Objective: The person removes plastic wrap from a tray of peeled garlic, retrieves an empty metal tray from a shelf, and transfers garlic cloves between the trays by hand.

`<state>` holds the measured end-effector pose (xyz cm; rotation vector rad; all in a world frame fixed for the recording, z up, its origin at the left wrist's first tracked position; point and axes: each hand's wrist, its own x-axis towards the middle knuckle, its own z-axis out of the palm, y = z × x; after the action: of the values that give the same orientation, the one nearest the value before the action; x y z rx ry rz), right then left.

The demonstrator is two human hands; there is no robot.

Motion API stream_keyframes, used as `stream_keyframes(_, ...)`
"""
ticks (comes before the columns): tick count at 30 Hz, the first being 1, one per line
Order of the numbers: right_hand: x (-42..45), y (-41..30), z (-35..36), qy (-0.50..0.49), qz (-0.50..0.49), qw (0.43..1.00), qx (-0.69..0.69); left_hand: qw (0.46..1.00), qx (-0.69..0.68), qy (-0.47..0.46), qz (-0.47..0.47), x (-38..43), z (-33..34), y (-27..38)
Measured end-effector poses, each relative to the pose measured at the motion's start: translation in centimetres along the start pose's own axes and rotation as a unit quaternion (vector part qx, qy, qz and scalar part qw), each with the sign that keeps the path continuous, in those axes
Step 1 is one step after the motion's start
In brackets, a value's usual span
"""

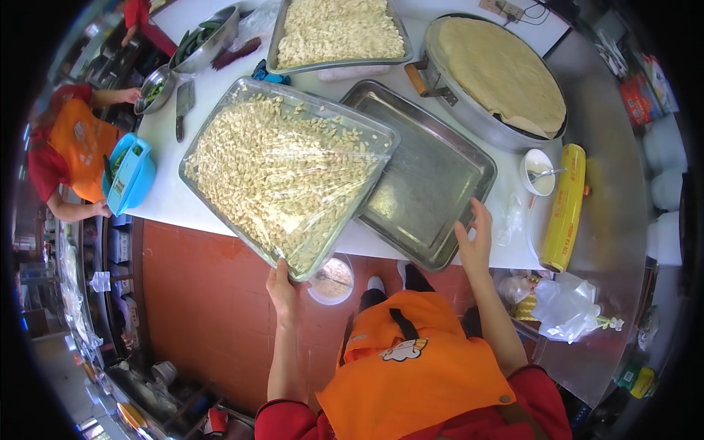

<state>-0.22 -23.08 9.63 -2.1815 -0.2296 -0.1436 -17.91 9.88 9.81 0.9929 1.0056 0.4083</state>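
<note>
My left hand (pixel 283 294) grips the near corner of a shallow metal tray (pixel 392 144), thumb on top. Small pale pieces (pixel 236 148), perhaps nuts or bits of dough, cover most of its bottom, under clear plastic film (pixel 324 170) that is creased and shiny. This tray lies tilted across the left side of a second metal tray (pixel 423 181), whose visible bottom is bare. My right hand (pixel 474 242) is at the second tray's right rim with fingers apart; whether it touches the rim I cannot tell. Both trays overhang the white table's (pixel 181 206) near edge.
Behind stand another tray (pixel 410 47) of pale pieces and a large round pan (pixel 489 126) of flat dough. To the right are a bowl with a spoon (pixel 536 170) and a yellow film roll (pixel 564 209). A cleaver (pixel 184 107) lies left, near a co-worker (pixel 71 143) holding a blue basket (pixel 132 176).
</note>
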Motion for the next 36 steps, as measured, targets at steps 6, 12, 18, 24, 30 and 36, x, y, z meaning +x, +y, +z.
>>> stream_keyframes(6, 12.6, -6.2, 8.2, -0.095, -0.239, 0.966, -0.024, 1.000, 0.007, 0.009, -0.013, 0.2, 1.5, -1.6)
stream_keyframes(12, 17.0, -4.7, 12.0, -0.142, -0.324, 0.932, -0.074, 0.998, 0.038, 0.037, -0.040, 0.2, 2.0, -1.9)
stream_keyframes(18, 13.5, -10.6, 10.4, -0.288, -0.205, 0.931, 0.094, 0.998, 0.034, 0.021, -0.056, -0.5, 4.0, -2.8)
stream_keyframes(24, 7.7, -15.2, 13.0, -0.532, -0.133, 0.791, 0.272, 0.993, -0.043, -0.029, -0.105, -1.0, 7.5, -2.0)
stream_keyframes(30, 4.9, -23.5, 16.8, -0.623, -0.099, 0.686, 0.363, 0.995, -0.093, -0.033, 0.008, -0.2, 6.9, -2.2)
stream_keyframes(36, 4.2, -28.2, 18.8, -0.646, -0.051, 0.593, 0.478, 0.991, -0.118, 0.057, 0.015, -1.2, 6.0, 1.7)
